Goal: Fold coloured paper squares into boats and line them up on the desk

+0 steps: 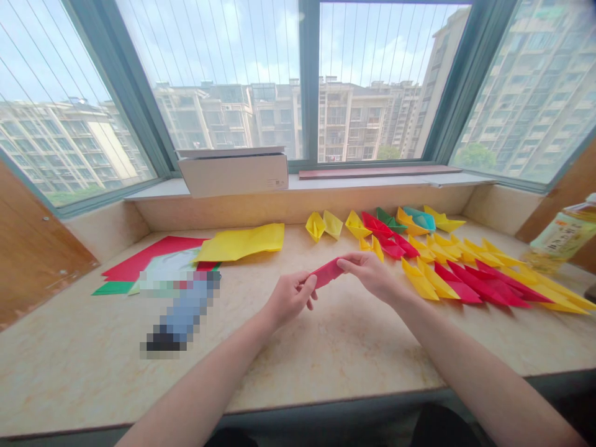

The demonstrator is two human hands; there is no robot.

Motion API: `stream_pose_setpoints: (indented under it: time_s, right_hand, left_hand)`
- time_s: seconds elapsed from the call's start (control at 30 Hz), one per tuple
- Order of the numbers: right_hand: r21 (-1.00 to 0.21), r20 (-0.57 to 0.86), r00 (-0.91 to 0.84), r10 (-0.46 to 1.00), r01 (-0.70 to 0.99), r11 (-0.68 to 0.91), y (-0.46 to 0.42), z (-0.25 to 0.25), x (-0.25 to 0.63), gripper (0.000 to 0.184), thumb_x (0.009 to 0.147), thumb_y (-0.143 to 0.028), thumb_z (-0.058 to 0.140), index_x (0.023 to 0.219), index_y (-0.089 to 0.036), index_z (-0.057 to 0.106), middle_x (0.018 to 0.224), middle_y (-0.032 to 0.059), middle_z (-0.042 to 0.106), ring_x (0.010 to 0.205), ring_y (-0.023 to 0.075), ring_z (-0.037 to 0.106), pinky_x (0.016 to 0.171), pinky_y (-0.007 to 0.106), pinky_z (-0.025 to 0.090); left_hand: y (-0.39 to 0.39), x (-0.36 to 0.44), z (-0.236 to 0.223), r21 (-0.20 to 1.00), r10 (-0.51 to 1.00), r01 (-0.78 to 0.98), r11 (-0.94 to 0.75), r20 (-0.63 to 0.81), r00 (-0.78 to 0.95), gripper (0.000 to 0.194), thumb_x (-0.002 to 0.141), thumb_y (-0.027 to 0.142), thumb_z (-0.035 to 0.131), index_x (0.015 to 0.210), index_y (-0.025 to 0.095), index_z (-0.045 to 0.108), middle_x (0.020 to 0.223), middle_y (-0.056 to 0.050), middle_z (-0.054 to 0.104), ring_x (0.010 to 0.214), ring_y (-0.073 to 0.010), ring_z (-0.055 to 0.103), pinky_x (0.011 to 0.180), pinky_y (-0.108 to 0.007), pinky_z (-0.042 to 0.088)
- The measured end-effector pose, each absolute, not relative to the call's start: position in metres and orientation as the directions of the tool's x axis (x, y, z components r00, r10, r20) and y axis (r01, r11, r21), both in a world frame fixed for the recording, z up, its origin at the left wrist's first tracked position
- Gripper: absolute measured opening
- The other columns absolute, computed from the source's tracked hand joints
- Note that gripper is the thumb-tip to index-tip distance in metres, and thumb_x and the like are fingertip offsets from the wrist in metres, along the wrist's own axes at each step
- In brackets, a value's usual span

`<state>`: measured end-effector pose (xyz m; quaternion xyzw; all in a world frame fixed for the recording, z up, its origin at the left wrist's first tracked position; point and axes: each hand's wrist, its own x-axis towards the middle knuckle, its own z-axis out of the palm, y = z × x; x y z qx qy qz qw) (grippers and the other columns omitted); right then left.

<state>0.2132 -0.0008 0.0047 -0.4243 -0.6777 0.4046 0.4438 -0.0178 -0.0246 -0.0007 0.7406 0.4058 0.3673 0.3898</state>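
Note:
A folded red paper piece (327,272) is held above the marble counter (326,347) between both hands. My left hand (288,299) pinches its near left end, fingers curled closed. My right hand (370,273) pinches its far right end with thumb and fingertips. To the right lie several finished paper boats in yellow and red (459,273), with more small boats (372,225) in yellow, red, green and blue toward the window.
Flat sheets lie at the left: yellow (242,243), red (149,256) and green (112,288). A blurred-out object (184,304) rests near them. A white cardboard box (233,171) sits on the window sill. A drink bottle (563,236) stands at the far right.

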Motion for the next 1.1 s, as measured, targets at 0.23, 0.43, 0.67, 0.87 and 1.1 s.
stream_pose_setpoints:
  time_s: [0.23, 0.43, 0.67, 0.87, 1.1]
  right_hand:
    - [-0.908, 0.313, -0.322, 0.893, 0.173, 0.381, -0.01, 0.006, 0.206, 0.033, 0.086, -0.048, 0.069, 0.091, -0.017, 0.08, 0.088, 0.0076, 0.078, 0.081, 0.0233, 0.07, 0.074, 0.034, 0.053]
    - [-0.889, 0.318, -0.331, 0.888, 0.221, 0.401, -0.013, 0.012, 0.207, 0.034, 0.087, -0.049, 0.067, 0.088, -0.018, 0.08, 0.085, 0.006, 0.078, 0.079, 0.0228, 0.07, 0.072, 0.033, 0.053]
    - [-0.853, 0.302, -0.369, 0.879, 0.308, 0.422, -0.015, 0.008, 0.204, 0.03, 0.087, -0.045, 0.067, 0.083, -0.018, 0.079, 0.075, 0.0038, 0.074, 0.069, 0.019, 0.064, 0.061, 0.028, 0.046]
    - [-0.863, 0.315, -0.319, 0.894, 0.296, 0.41, -0.017, 0.007, 0.2, 0.037, 0.092, -0.048, 0.059, 0.079, -0.018, 0.077, 0.075, 0.003, 0.074, 0.069, 0.0189, 0.065, 0.063, 0.028, 0.048]
    - [-0.907, 0.303, -0.315, 0.899, 0.195, 0.374, -0.014, 0.003, 0.195, 0.048, 0.095, -0.057, 0.053, 0.092, -0.015, 0.076, 0.071, 0.0063, 0.073, 0.065, 0.0191, 0.068, 0.061, 0.029, 0.049]
  left_hand:
    - [-0.031, -0.016, 0.003, 0.854, 0.865, 0.3, -0.425, 0.286, 0.412, 0.033, 0.093, 0.042, 0.055, 0.097, 0.013, 0.071, 0.079, -0.007, 0.072, 0.068, -0.0173, 0.068, 0.06, -0.024, 0.049]
    - [-0.031, -0.019, 0.007, 0.931, 0.836, 0.13, -0.34, 0.236, 0.495, 0.05, 0.094, 0.053, 0.046, 0.089, 0.01, 0.072, 0.075, -0.009, 0.072, 0.064, -0.0187, 0.068, 0.058, -0.025, 0.049]
    - [-0.032, -0.012, 0.006, 0.922, 0.903, 0.266, -0.28, 0.159, 0.399, 0.041, 0.091, 0.05, 0.057, 0.08, 0.012, 0.071, 0.067, -0.007, 0.071, 0.057, -0.0159, 0.064, 0.052, -0.023, 0.045]
    - [-0.031, -0.012, 0.007, 0.925, 0.902, 0.273, -0.265, 0.138, 0.409, 0.039, 0.094, 0.046, 0.055, 0.077, 0.014, 0.069, 0.062, -0.006, 0.07, 0.053, -0.0151, 0.064, 0.047, -0.021, 0.044]
    - [-0.028, -0.011, 0.004, 0.98, 0.925, 0.126, -0.152, 0.096, 0.368, 0.042, 0.091, 0.05, 0.058, 0.076, 0.012, 0.068, 0.064, -0.006, 0.069, 0.048, -0.0145, 0.064, 0.041, -0.021, 0.044]
